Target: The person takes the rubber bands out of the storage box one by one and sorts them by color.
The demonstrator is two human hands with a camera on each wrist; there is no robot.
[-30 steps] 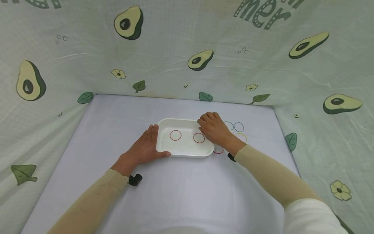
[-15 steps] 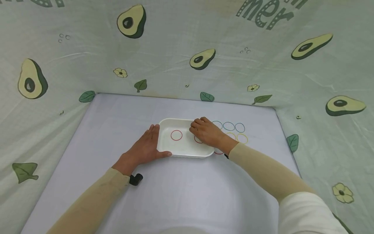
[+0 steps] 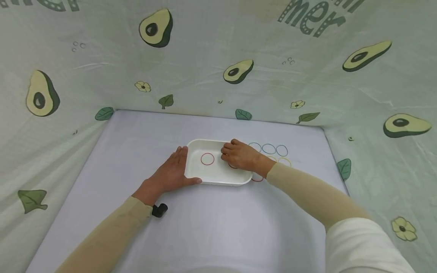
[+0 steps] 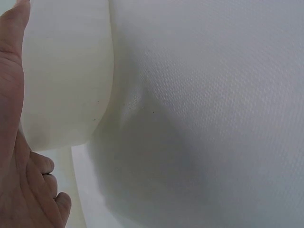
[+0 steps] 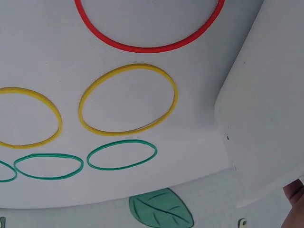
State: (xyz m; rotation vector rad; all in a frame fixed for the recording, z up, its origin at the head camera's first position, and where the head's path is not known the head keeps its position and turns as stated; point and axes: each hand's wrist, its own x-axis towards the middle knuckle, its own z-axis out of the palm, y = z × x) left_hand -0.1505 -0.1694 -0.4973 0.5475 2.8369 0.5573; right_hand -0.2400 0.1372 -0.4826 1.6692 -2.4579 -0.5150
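Observation:
My left hand [image 3: 170, 172] rests against the left end of a shallow white tray [image 3: 218, 182], fingers straight along its side and thumb by the front rim. In the left wrist view, the hand [image 4: 23, 156] touches the tray's outer wall [image 4: 71, 76]. Inside the tray's right half is my right hand [image 3: 240, 154], knuckles up and fingers curled; whatever is under the fingertips is hidden. It partly covers one red rubber band [image 3: 233, 167]. A second red rubber band [image 3: 207, 165] lies flat in the tray's left half.
Right of the tray, on the white table [image 3: 218, 223], lie a red rubber band [image 5: 147, 50], two yellow rubber bands [image 5: 128, 65] and three green rubber bands [image 5: 122, 141]. An avocado-print cloth [image 3: 194, 49] hangs behind and at both sides.
My right hand has moved left and down from the tray's right rim into the tray, uncovering green and yellow bands on the table. The left hand stays at the tray.

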